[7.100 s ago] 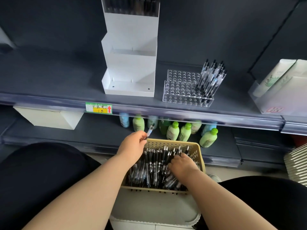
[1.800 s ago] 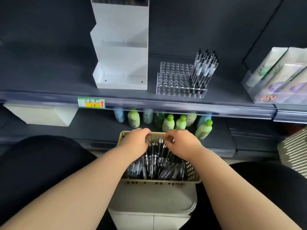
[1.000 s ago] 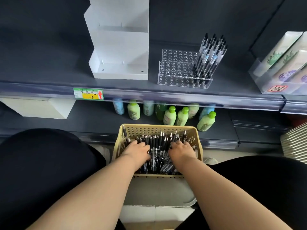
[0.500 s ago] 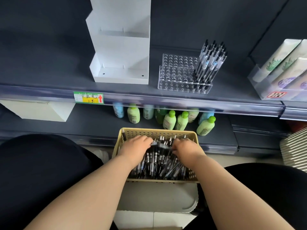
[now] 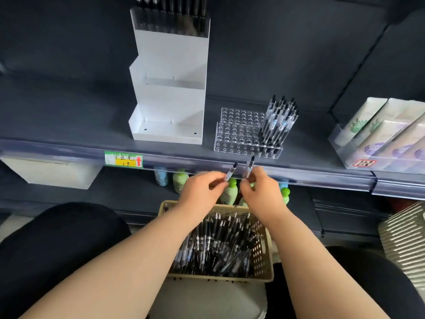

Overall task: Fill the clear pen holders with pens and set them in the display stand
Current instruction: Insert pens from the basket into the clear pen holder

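Note:
A beige basket [image 5: 266, 249] full of black pens sits in front of me between my knees. My left hand [image 5: 199, 192] pinches one pen [image 5: 231, 172], tip end up, above the basket's far rim. My right hand [image 5: 262, 194] pinches another pen [image 5: 249, 166] close beside it. On the shelf above stand two clear pen holders [image 5: 236, 132], with several pens [image 5: 279, 118] upright at their right end. The white tiered display stand [image 5: 170, 88] is left of them; its top tier holds a filled holder, and the two lower tiers look bare.
A shelf edge rail [image 5: 299, 173] with a yellow price tag [image 5: 123, 159] runs just beyond my hands. Green bottles [image 5: 230, 192] stand on the lower shelf behind the basket. Boxed goods [image 5: 386, 132] fill a clear tray at right. A ribbed white crate [image 5: 404, 240] sits low right.
Both hands have lifted out of the basket, each holding a pen, and now hover above its far rim near the shelf edge.

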Tool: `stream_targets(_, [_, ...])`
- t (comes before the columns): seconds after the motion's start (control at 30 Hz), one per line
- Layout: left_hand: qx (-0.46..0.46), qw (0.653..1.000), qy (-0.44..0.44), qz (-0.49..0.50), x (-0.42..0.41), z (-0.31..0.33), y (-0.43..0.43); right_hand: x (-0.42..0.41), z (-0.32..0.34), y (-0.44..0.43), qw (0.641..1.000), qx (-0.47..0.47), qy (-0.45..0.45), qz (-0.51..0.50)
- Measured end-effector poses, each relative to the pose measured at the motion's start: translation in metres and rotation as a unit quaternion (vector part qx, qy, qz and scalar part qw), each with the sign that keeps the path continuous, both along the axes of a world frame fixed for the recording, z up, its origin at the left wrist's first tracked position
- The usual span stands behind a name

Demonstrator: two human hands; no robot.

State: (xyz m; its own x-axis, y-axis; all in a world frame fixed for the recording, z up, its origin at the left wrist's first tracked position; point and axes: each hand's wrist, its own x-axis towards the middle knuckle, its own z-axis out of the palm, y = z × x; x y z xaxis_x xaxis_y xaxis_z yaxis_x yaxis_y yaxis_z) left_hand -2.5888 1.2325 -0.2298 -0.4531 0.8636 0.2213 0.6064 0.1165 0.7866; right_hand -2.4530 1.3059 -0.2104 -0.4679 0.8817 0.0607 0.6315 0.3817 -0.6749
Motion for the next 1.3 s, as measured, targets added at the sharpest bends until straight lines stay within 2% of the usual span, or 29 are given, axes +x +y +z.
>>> stream_targets(0.07, [0.042, 0.999, 0.004, 0.015, -0.001, 0.021, 0.015, -0.004, 0.025, 0.014, 0.999, 0.024, 0.031, -0.024])
stream_targets(0.2, [0.107, 0.993, -0.049, 0.021, -0.002, 0.060, 0.051, -0.012, 0.079, 0.045, 0.983, 0.095, 0.136, -0.083])
stream_targets(0.37, [0.139, 0.990, -0.040, -0.006, -0.013, 0.094, 0.094, -0.018, 0.131, 0.086, 0.958, 0.184, 0.203, -0.086])
stream_targets(0.53, [0.155, 0.987, -0.031, -0.010, -0.022, 0.111, 0.132, -0.027, 0.155, 0.126, 0.945, 0.266, 0.165, -0.093])
stream_targets(0.9, [0.128, 0.989, -0.079, -0.008, -0.029, 0.087, 0.150, -0.044, 0.125, 0.155, 0.968, 0.225, 0.103, -0.037])
stream_targets(1.3, [0.138, 0.986, -0.093, 0.004, -0.031, 0.087, 0.146, -0.044, 0.115, 0.161, 0.970, 0.238, 0.047, -0.023])
